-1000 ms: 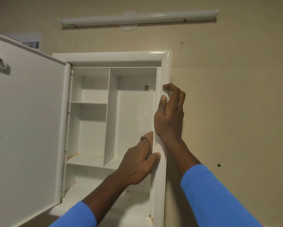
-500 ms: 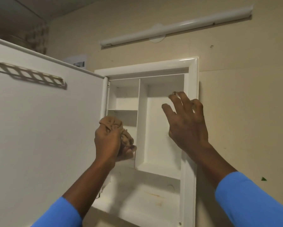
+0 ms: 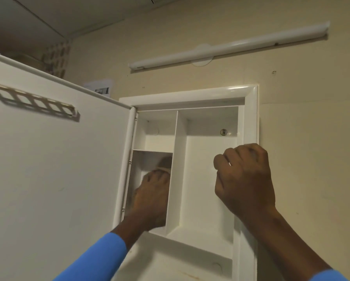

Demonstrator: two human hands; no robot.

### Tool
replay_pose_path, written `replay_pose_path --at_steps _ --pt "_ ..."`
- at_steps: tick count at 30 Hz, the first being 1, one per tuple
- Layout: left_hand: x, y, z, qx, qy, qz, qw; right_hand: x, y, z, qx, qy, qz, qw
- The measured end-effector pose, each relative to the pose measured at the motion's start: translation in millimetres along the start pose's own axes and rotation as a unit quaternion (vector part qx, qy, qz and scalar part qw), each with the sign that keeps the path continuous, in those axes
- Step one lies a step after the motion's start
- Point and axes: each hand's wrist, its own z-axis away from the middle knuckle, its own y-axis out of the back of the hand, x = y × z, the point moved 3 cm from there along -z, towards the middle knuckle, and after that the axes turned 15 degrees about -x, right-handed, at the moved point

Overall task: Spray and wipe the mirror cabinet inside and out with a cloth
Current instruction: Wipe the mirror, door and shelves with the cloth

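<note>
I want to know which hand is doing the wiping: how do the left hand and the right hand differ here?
The left hand reaches into the white mirror cabinet, in its left compartment, holding a tan cloth. The right hand is at the cabinet's right frame with no cloth. The left hand is motion-blurred, while the right hand is sharp, with its fingers curled. Both have blue sleeves.

A home bathroom, seemingly: wall-hung mirror cabinet [image 3: 251, 118] beneath a tube light [image 3: 261, 40] on a beige wall [image 3: 312, 138].
</note>
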Motion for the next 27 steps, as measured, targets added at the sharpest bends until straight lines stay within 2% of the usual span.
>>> replay_pose_path --at_steps 1,2,3,7,10,11,14,17,21,24,27 --pt "-1 -4 7 0.02 -0.08 -0.015 0.997 0 0 0 0.001 0.0 0.001 1.0" --pt "-4 -6 9 0.032 -0.124 -0.02 0.992 1 1 1 0.001 0.0 0.002 1.0" --pt "-11 -6 5 0.029 -0.129 -0.028 0.991 1 1 0 0.001 -0.001 0.001 1.0" --pt "-31 -6 -14 -0.022 -0.014 -0.015 1.0 3 0 3 -0.002 -0.005 -0.016 1.0" --pt "-29 -8 -8 -0.025 0.107 0.108 0.988 5 -1 5 0.0 -0.008 -0.043 0.999" --pt "-25 -7 -7 -0.029 0.143 0.12 0.982 6 -1 6 0.004 -0.011 -0.05 0.999" --pt "-17 2 -12 -0.046 0.213 0.082 0.972 8 -1 5 0.013 -0.013 -0.061 0.998" --pt "-18 11 -15 -0.1 0.235 -0.016 0.967 7 -2 7 0.02 -0.013 -0.072 0.997" --pt "-24 27 -14 -0.153 0.165 -0.224 0.948 8 -2 6 0.02 -0.014 -0.075 0.997" --pt "-30 44 -12 -0.17 0.083 -0.375 0.908 8 -3 7 0.024 -0.018 -0.069 0.997" --pt "-37 56 -3 -0.181 0.033 -0.453 0.872 9 -3 7 0.026 -0.016 -0.067 0.997"
